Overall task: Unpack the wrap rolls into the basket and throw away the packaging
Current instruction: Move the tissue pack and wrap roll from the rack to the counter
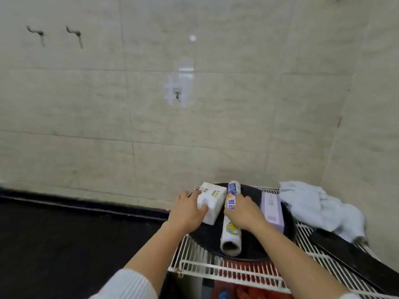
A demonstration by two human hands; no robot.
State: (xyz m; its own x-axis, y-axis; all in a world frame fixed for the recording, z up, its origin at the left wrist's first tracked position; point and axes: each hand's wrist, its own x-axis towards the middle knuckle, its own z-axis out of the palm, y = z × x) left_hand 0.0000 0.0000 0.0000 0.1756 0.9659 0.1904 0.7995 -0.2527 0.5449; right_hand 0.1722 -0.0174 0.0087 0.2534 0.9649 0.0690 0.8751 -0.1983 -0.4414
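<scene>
Wire basket (194,266): one roll (230,231), two boxes (212,202), two hands (187,214).

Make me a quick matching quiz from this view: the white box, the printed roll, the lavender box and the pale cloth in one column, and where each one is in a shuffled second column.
1. white box
2. printed roll
3. lavender box
4. pale cloth

A. bunched at the right, by the corner wall
B. under the left hand
C. untouched, right of the roll
D. under the right hand

Pairs: 1-B, 2-D, 3-C, 4-A
</scene>
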